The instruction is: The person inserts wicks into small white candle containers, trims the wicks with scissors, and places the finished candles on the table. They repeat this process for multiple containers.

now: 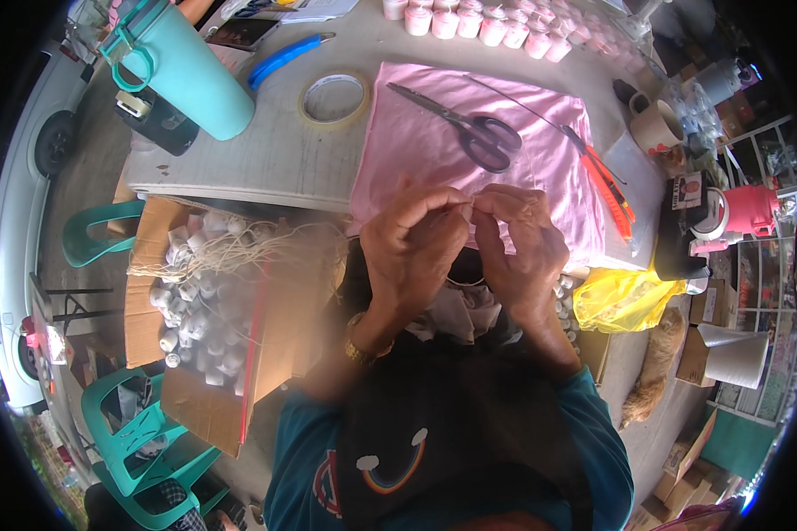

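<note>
My left hand point(416, 252) and my right hand point(522, 252) meet in front of me at the near edge of a pink cloth point(558, 190). Thumbs and forefingers are pinched together, fingertips nearly touching. Whatever lies between them is too small to make out. Just beyond, black-handled scissors point(491, 143) rest on the cloth, with an orange cutter knife point(604, 196) to their right. Left of my left hand, an open cardboard box point(142, 310) holds many small white cylinders point(208, 332), with a bundle of cream strings point(239, 252) across the top.
On the table point(266, 168) lie a tape roll point(335, 97) and a blue cutter knife point(288, 60); a teal bottle point(186, 75) stands left. Rows of pink candles point(491, 31) fill the far side. A mug point(655, 126) and yellow plastic bag point(624, 299) are right; a dog point(657, 363) lies below.
</note>
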`<state>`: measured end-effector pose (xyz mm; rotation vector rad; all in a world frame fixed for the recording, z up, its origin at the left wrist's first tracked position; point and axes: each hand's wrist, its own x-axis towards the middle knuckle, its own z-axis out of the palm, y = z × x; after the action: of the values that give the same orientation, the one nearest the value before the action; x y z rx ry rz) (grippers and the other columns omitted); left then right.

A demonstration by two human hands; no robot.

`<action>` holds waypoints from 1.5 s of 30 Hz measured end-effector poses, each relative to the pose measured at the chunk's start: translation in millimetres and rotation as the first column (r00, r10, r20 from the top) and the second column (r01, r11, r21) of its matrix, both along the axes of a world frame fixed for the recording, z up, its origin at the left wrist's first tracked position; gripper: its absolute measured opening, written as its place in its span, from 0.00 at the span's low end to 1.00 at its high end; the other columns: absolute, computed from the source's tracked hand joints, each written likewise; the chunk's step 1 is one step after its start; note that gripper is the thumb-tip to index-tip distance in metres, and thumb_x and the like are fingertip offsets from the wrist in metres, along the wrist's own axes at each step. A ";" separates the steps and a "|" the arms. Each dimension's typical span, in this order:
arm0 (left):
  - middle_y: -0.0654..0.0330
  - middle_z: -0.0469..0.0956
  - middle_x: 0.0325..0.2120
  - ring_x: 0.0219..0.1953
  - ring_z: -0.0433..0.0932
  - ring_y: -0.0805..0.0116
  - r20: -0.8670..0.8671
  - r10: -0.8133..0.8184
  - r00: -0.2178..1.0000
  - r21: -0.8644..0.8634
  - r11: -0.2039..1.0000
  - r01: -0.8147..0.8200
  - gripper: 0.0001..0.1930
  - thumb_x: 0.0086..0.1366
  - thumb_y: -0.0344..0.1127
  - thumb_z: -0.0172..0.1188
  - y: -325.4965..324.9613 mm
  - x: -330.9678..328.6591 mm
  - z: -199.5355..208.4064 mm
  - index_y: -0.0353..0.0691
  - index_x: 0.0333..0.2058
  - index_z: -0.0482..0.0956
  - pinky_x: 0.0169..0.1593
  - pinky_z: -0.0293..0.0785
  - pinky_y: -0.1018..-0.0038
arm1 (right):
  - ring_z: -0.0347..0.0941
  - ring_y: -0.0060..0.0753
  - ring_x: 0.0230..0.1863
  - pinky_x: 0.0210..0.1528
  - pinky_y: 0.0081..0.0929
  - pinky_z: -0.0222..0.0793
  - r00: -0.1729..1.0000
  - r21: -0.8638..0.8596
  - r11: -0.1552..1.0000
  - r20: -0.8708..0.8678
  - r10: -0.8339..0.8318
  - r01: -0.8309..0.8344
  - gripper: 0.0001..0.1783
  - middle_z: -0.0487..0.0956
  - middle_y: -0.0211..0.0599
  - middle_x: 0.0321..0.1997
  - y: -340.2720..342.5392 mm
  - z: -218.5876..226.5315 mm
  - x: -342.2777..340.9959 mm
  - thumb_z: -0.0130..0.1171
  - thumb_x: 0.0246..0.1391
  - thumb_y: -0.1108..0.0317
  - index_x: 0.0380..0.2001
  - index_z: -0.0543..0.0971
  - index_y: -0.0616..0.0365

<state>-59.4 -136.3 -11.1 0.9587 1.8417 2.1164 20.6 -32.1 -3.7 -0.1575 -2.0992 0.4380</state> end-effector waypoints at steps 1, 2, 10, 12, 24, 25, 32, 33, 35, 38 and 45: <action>0.64 0.79 0.27 0.29 0.71 0.83 -0.027 -0.002 1.000 0.006 1.000 0.002 0.05 0.57 0.22 0.63 -0.7 0.8 0.7 0.33 0.34 0.81 0.34 0.69 0.84 | 0.75 0.35 0.30 0.33 0.29 0.67 1.000 0.003 1.000 -0.003 0.004 -0.004 0.14 0.78 0.34 0.31 0.7 0.0 0.2 0.64 0.42 0.83 0.33 0.76 0.58; 0.63 0.80 0.28 0.29 0.72 0.82 -0.051 0.000 0.999 0.006 1.000 0.000 0.05 0.57 0.22 0.63 -0.8 0.8 1.2 0.33 0.34 0.81 0.34 0.69 0.84 | 0.75 0.35 0.30 0.33 0.29 0.67 1.000 0.028 1.000 -0.003 0.000 0.000 0.14 0.78 0.34 0.31 1.4 -0.2 -0.1 0.64 0.41 0.83 0.33 0.76 0.58; 0.58 0.82 0.29 0.30 0.80 0.72 -0.327 -0.014 0.945 -0.014 1.000 0.010 0.06 0.56 0.22 0.63 -3.5 -2.4 6.4 0.35 0.34 0.82 0.44 0.71 0.75 | 0.71 0.33 0.28 0.32 0.29 0.64 0.999 0.137 0.990 -0.042 -0.012 0.017 0.17 0.76 0.31 0.31 7.8 -0.1 2.0 0.65 0.34 0.81 0.32 0.76 0.56; 0.58 0.82 0.30 0.31 0.81 0.69 -0.414 -0.011 0.910 -0.063 0.998 -0.017 0.06 0.57 0.23 0.62 -5.3 -2.8 9.4 0.36 0.34 0.83 0.52 0.68 0.68 | 0.70 0.33 0.27 0.32 0.28 0.64 0.999 0.133 0.991 -0.052 -0.014 0.021 0.17 0.77 0.31 0.31 8.8 0.5 2.6 0.65 0.33 0.81 0.31 0.76 0.56; 0.59 0.81 0.30 0.35 0.81 0.58 -0.385 -0.090 0.918 -0.161 0.987 0.029 0.11 0.54 0.22 0.57 -9.6 1.4 12.9 0.41 0.36 0.80 0.66 0.50 0.49 | 0.73 0.34 0.29 0.34 0.25 0.69 0.998 -0.228 0.974 -0.063 -0.005 -0.009 0.15 0.77 0.37 0.30 2.4 5.9 9.4 0.57 0.36 0.86 0.30 0.75 0.59; 0.59 0.81 0.30 0.35 0.81 0.58 -0.364 -0.083 0.928 -0.141 0.990 0.033 0.10 0.54 0.21 0.57 -9.5 1.6 11.9 0.41 0.35 0.79 0.65 0.51 0.49 | 0.73 0.33 0.29 0.35 0.24 0.69 0.998 -0.295 0.955 -0.056 0.011 -0.027 0.14 0.77 0.37 0.30 1.8 5.8 10.1 0.57 0.37 0.86 0.30 0.75 0.59; 0.58 0.79 0.27 0.32 0.81 0.55 -0.394 -0.080 0.916 -0.156 0.988 0.020 0.08 0.54 0.20 0.56 -9.4 -0.2 11.1 0.40 0.32 0.75 0.64 0.53 0.50 | 0.73 0.25 0.31 0.36 0.19 0.68 0.993 -0.494 0.863 -0.096 0.066 -0.105 0.12 0.77 0.37 0.31 2.1 -0.7 10.7 0.54 0.41 0.88 0.30 0.73 0.62; 0.58 0.79 0.26 0.31 0.81 0.55 -0.389 -0.077 0.918 -0.157 0.987 0.016 0.08 0.54 0.20 0.56 -9.4 -0.3 11.4 0.40 0.32 0.75 0.64 0.54 0.50 | 0.73 0.25 0.31 0.36 0.19 0.68 0.993 -0.523 0.845 -0.097 0.072 -0.112 0.12 0.77 0.37 0.31 2.4 -1.4 10.9 0.54 0.42 0.88 0.30 0.74 0.62; 0.58 0.79 0.26 0.31 0.80 0.55 -0.392 -0.070 0.917 -0.160 0.987 0.007 0.08 0.54 0.20 0.56 -9.3 -0.6 11.6 0.40 0.32 0.75 0.64 0.54 0.50 | 0.73 0.25 0.32 0.37 0.20 0.69 0.991 -0.554 0.822 -0.101 0.093 -0.133 0.12 0.76 0.36 0.32 2.8 -1.9 11.3 0.54 0.42 0.88 0.31 0.74 0.62; 0.59 0.78 0.24 0.28 0.80 0.58 -0.410 -0.048 0.911 -0.155 0.988 -0.018 0.06 0.56 0.22 0.56 -9.6 -1.6 10.0 0.40 0.32 0.75 0.64 0.55 0.51 | 0.74 0.23 0.33 0.37 0.20 0.70 0.980 -0.622 0.758 -0.103 0.169 -0.196 0.13 0.76 0.35 0.34 2.9 0.3 12.9 0.54 0.44 0.88 0.33 0.74 0.62; 0.58 0.77 0.23 0.27 0.79 0.57 -0.510 0.003 0.860 -0.173 0.979 -0.107 0.04 0.58 0.24 0.55 -9.9 -5.9 5.5 0.38 0.33 0.75 0.64 0.58 0.52 | 0.75 0.24 0.36 0.39 0.21 0.71 0.936 -0.725 0.623 -0.083 0.343 -0.293 0.13 0.77 0.34 0.35 5.0 10.0 15.4 0.57 0.47 0.85 0.37 0.75 0.61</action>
<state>-65.2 -146.2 -5.6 1.5411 2.2842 1.7703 36.0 -27.1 6.2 -0.2610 -1.8928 1.5163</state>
